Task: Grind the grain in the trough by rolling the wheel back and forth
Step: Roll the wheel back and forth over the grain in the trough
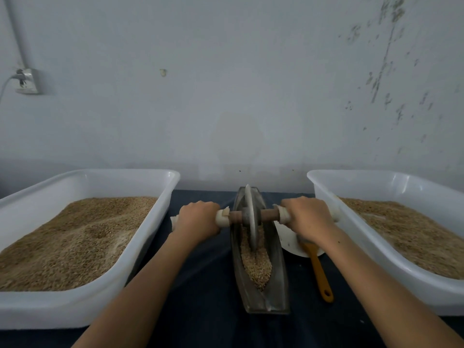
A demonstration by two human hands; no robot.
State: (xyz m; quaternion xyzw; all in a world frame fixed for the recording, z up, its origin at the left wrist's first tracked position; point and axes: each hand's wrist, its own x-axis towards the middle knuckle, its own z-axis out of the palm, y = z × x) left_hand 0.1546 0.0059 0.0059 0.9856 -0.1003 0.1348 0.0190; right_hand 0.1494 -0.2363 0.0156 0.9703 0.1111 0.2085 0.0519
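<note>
Two hands, left [198,218] and right [307,216], each curl round one end of the single axle [268,215]. One wheel [251,217] stands upright in one trough [258,249] holding grain [257,264], between two white tubs [160,197] [324,187] on the tabletop [206,297], one orange-handled brush [320,270] beside it

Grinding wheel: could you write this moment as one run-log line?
wheel upright in trough, far half | left hand grips axle | right hand grips axle | grain mostly near end

2 tubs [164,194] [319,187], 1 trough [276,280], 1 wheel [251,212], 2 hands [198,218] [310,216]
</note>
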